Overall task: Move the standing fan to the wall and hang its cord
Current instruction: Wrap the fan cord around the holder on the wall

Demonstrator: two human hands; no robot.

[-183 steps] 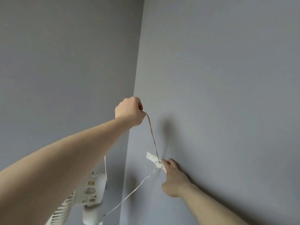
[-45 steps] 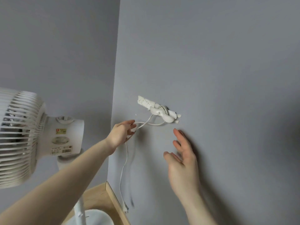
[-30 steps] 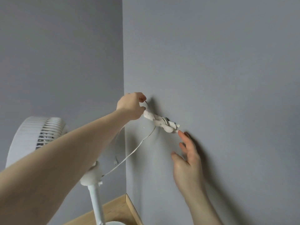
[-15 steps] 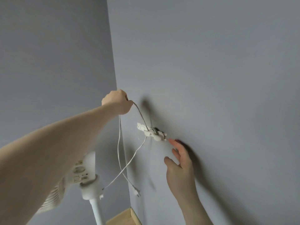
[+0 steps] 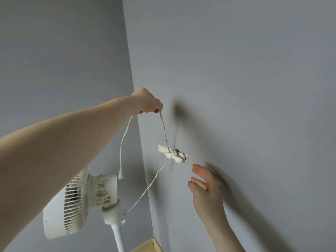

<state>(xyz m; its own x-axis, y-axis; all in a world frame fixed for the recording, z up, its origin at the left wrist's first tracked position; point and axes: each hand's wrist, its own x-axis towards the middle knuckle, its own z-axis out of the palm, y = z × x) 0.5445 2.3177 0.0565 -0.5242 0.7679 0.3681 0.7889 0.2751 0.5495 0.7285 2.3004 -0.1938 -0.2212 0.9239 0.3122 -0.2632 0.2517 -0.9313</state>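
Cord (image 5: 164,130) wound on wall hook (image 5: 173,155); left hand (image 5: 147,102) pinches cord.

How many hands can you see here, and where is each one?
2. The left hand is raised by the wall corner, pinching the white cord above the hook. The right hand is open, below the hook.
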